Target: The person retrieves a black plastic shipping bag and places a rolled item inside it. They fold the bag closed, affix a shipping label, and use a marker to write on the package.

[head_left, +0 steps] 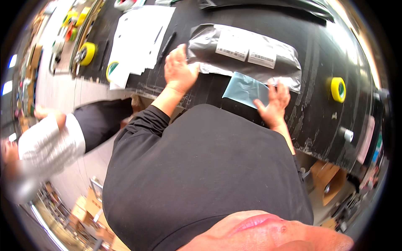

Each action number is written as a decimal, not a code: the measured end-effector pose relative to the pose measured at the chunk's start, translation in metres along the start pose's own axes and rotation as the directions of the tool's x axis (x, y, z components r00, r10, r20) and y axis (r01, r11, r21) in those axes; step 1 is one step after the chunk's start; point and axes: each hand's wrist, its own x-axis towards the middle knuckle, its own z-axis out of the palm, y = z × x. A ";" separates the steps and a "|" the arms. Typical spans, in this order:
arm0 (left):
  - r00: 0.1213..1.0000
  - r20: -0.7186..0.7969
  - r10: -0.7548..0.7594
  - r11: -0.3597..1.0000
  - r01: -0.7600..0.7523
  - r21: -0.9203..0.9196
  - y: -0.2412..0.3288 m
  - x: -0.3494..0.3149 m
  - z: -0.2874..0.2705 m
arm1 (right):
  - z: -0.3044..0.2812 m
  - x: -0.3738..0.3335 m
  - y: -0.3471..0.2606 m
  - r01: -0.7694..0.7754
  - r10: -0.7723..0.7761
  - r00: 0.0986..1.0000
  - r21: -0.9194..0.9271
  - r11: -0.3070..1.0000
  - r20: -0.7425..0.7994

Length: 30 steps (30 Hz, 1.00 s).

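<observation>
A grey plastic mailing bag [205, 46] with two white labels lies lengthwise across the black table in front of me. At its left end rests my left hand [181, 71], fingers stretched out and nothing held. My right hand [274, 103] lies with spread fingers at the bag's lower right edge. Its fingers touch the right side of a pale blue plastic sheet or small bag [244, 88], which sits against the near edge of the mailing bag. A whitish strip shows under the mailing bag on its near left side.
White paper sheets [136, 37] and a black pen [167, 47] lie at the left. Yellow tape rolls stand at the left edge [87, 54] and right [338, 89]. A small white roll [346, 134] is near right. Another dark bag [272, 5] lies at the back. A person [54, 140] is at far left.
</observation>
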 end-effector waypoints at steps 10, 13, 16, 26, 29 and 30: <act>0.759 0.210 0.617 0.778 -0.547 -0.310 0.044 -0.123 0.045 | 0.043 -0.002 -0.049 0.387 -0.501 0.862 0.545 0.744 0.071; 0.776 0.112 0.621 0.766 -0.570 -0.295 0.013 -0.136 0.037 | 0.037 0.003 -0.092 0.312 -0.517 0.836 0.616 0.724 0.184; 0.708 0.038 0.706 0.675 -0.655 -0.340 -0.050 -0.157 -0.004 | 0.038 0.016 -0.134 0.535 -0.713 0.688 0.568 0.625 0.137; 0.978 0.149 -0.150 0.986 0.158 -0.047 -0.397 -0.170 -0.029 | 0.043 0.108 -0.263 0.514 -0.543 0.839 0.358 0.780 -0.021; 0.995 -0.049 -0.086 0.996 0.085 -0.012 -0.471 -0.102 0.012 | 0.060 0.160 -0.289 0.512 -0.514 0.856 0.245 0.823 -0.064; 0.994 -0.012 -0.105 0.994 0.105 -0.019 -0.470 -0.077 0.010 | 0.066 0.172 -0.294 0.496 -0.498 0.866 0.168 0.852 -0.031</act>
